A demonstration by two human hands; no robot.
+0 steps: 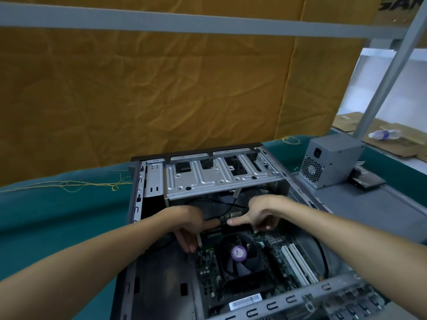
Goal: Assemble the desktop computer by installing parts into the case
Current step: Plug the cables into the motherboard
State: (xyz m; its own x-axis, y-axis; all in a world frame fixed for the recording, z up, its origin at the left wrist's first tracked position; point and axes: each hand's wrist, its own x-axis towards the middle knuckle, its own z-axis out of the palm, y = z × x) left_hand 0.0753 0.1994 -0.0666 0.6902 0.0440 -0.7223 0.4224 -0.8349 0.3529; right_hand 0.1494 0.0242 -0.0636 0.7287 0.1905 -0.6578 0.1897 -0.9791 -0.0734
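Note:
An open grey computer case lies on its side on the green table. Inside is the motherboard with a black CPU fan bearing a purple sticker. Just beyond the fan lies a dark memory module in its slot. My left hand is at the module's left end, with its fingers straight and pointing down and its thumb stretched along the top. My right hand is at the right end, its thumb lying on the module and its fingers bent down by the slot's end.
A silver drive cage spans the far part of the case above my hands. A grey power supply and a drive stand at the right on the table. White expansion slots lie right of the fan. Black cables run under the cage.

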